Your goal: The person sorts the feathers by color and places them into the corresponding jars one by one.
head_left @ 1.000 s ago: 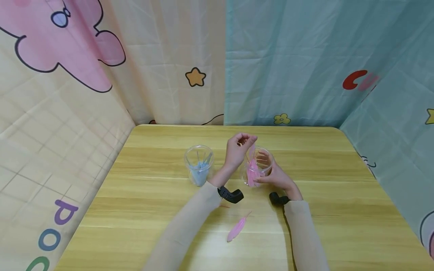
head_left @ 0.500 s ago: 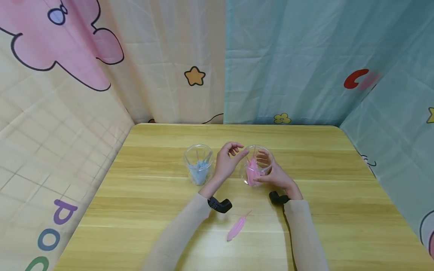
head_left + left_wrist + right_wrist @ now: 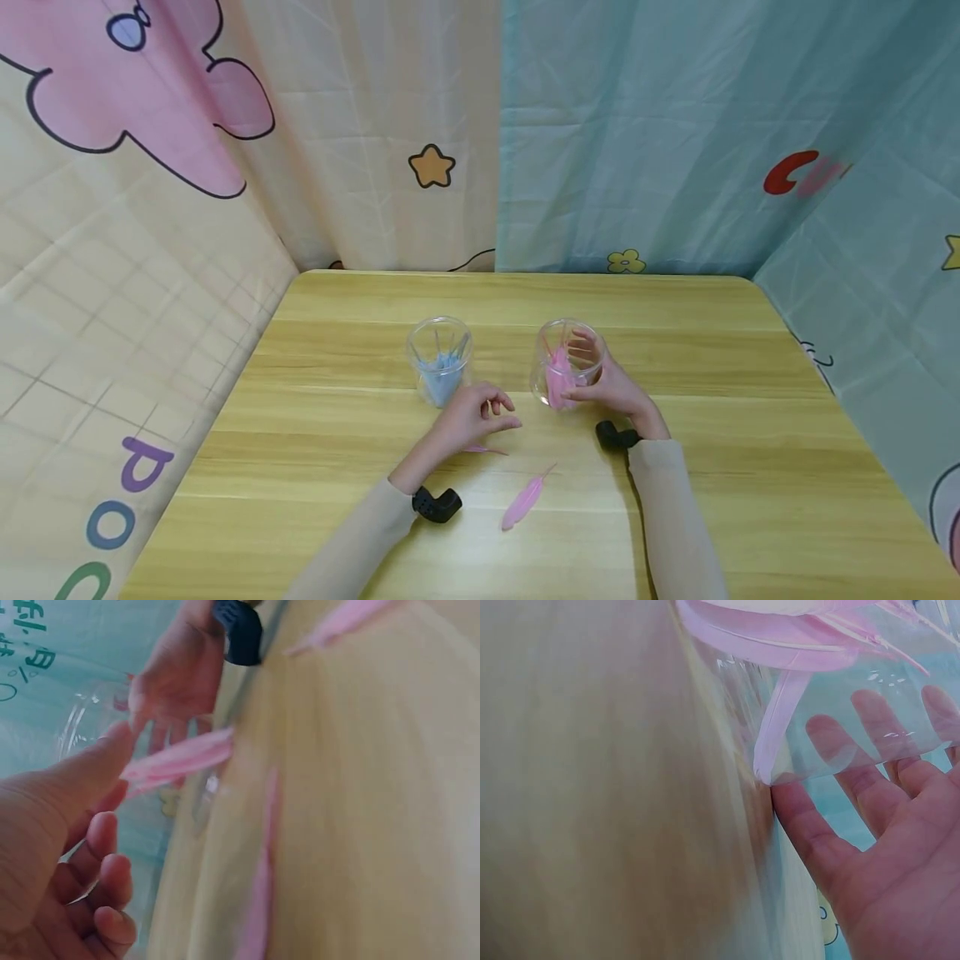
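My right hand (image 3: pixel 611 387) holds a clear cup (image 3: pixel 542 367) from its right side, with the thumb in front and the fingers around the back. Pink feathers (image 3: pixel 772 637) stand inside this cup. Above the table, my left hand (image 3: pixel 468 417) holds nothing, its fingers loosely bent and apart from the thumb. It is just above a pink feather (image 3: pixel 259 900) that lies on the wood, partly hidden by the hand in the head view. Another pink feather (image 3: pixel 522 502) lies nearer the front, its quill pointing away to the right.
A second clear cup (image 3: pixel 417 354) with several blue feathers (image 3: pixel 441 377) stands left of the pink one, just behind my left hand. The wooden table (image 3: pixel 750 500) backs onto printed curtains (image 3: pixel 637 125).
My left hand has let go of a pink feather in the right-hand cup, then come down and toward the front left. My right hand has stayed on its cup.
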